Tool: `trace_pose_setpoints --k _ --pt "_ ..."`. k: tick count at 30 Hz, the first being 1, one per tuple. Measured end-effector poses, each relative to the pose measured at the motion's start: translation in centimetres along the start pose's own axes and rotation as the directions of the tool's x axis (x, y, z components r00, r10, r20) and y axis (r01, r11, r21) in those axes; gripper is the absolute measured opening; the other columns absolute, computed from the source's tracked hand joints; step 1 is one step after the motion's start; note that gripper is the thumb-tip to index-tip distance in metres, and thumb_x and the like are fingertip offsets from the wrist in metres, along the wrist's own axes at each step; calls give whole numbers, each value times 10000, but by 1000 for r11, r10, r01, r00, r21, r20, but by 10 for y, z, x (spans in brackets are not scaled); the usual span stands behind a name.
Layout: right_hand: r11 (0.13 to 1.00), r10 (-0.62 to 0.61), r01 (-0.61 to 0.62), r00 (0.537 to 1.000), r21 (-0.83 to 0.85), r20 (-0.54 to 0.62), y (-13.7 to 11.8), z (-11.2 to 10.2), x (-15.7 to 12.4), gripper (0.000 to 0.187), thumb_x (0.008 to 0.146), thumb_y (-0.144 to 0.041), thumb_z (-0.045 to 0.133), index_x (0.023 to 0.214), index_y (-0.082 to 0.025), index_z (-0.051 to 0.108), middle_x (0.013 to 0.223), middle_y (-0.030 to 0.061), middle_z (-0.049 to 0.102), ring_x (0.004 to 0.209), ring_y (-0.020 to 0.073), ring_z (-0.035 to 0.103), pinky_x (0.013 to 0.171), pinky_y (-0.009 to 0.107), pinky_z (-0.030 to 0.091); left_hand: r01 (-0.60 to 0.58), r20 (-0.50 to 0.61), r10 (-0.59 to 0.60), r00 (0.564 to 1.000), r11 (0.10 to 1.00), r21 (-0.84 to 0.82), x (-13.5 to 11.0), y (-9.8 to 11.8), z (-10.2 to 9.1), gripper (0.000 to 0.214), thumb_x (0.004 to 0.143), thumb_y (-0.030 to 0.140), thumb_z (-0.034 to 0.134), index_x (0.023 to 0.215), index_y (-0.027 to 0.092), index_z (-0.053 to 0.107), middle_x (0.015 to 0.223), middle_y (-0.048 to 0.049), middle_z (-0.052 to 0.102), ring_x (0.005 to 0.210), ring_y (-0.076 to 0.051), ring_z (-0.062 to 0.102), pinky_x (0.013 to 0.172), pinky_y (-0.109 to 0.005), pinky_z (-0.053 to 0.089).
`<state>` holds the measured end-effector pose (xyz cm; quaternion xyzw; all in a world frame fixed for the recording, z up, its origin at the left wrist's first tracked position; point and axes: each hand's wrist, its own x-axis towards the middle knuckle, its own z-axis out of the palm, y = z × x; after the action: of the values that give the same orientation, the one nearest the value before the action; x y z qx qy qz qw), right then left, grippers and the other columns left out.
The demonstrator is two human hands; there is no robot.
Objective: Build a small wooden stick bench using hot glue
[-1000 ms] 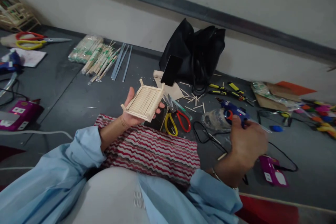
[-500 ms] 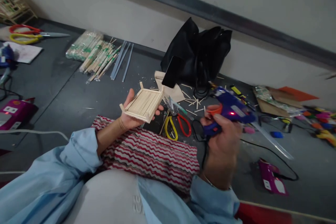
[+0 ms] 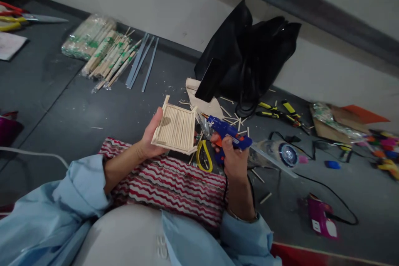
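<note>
My left hand [image 3: 151, 137] grips a small tray-like frame of wooden sticks [image 3: 177, 126] by its left side and from below, tilted toward me. Short posts rise at its corners. Wrapped round the handle of a blue glue gun [image 3: 229, 129] is my right hand [image 3: 235, 153]. The gun's nozzle points left, close to the frame's right upper corner; whether it touches cannot be made out. A clear glue stick [image 3: 274, 160] sticks out of the gun's back. Below both hands lies a red and white striped cloth [image 3: 174, 185]. Yellow-handled scissors [image 3: 205, 156] rest between the hands, partly hidden.
Wrapped chopsticks [image 3: 107, 60] and grey strips [image 3: 139, 64] lie at the back left. A black bag [image 3: 249, 54] with a phone [image 3: 209, 81] against it stands behind. Cut stick pieces, yellow-black pliers [image 3: 269, 110], a plastic bottle [image 3: 286, 153] and a purple box [image 3: 322, 216] are on the right.
My right hand has brought the glue gun left and down to the stick frame, uncovering the bottle. My left hand has turned the frame so its floor faces me more. The view has shifted slightly.
</note>
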<state>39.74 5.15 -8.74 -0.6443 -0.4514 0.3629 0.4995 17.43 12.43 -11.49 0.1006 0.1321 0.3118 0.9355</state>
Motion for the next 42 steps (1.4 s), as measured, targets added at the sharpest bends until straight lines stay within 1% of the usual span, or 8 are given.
trace_pose_setpoints --k 4,10,15,20,26,33,37,42 --pt "1000 19 -19 1000 -8 0 2 2 2 444 836 -641 658 797 -205 728 697 19 659 585 120 522 538 270 395 24 -22 -23 999 997 74 -2 -2 -5 850 896 770 391 1378 93 568 1178 -220 731 1026 -351 740 907 -480 586" --pt "999 37 -37 999 -22 -9 4 1 3 459 832 -647 653 779 -195 718 664 15 640 562 115 506 517 264 378 43 -41 -39 998 993 107 -5 -4 -6 821 877 760 465 1391 129 567 1194 -189 733 1102 -354 714 973 -483 561" --pt "999 9 -9 1000 -44 -1 11 0 3 474 849 -651 629 766 -190 708 684 25 659 592 127 557 519 263 384 -2 -97 7 995 999 53 -5 -5 -3 760 914 695 470 1447 155 520 1229 -161 726 1233 -354 654 1071 -488 507" --pt "998 17 -17 1000 -54 1 12 -2 2 491 846 -673 624 774 -195 713 692 31 665 597 134 567 512 272 382 17 -135 -14 991 1000 23 -7 -4 0 658 971 602 420 1425 148 562 1173 -159 747 1234 -355 656 1043 -477 534" --pt "998 4 -3 1000 -69 16 11 -2 3 480 856 -660 624 740 -202 704 707 33 675 609 137 564 558 291 424 36 -29 -35 999 998 47 -8 -4 0 649 954 612 463 1397 156 595 1132 -154 760 1231 -375 655 1011 -497 551" --pt "998 27 -28 1000 -50 -6 13 -2 2 468 847 -650 635 744 -198 701 746 48 702 675 164 625 608 303 470 50 -84 -49 995 999 7 -7 -6 1 664 977 571 423 1488 150 482 1184 -165 749 1180 -353 692 1037 -485 538" --pt "998 18 -18 1000 -59 -6 12 -2 2 454 860 -629 632 749 -193 690 730 37 686 613 131 565 571 278 442 51 -105 -52 993 999 -6 -7 -8 -1 655 993 529 386 1525 149 417 1159 -162 760 1126 -337 721 1012 -475 554" --pt "998 13 -13 1000 -56 6 13 -2 4 475 856 -650 624 737 -194 687 686 22 659 572 121 517 548 273 413 52 -117 -53 992 999 -18 -7 -11 -6 674 970 513 455 1544 166 391 1146 -156 766 1106 -345 727 982 -476 574"
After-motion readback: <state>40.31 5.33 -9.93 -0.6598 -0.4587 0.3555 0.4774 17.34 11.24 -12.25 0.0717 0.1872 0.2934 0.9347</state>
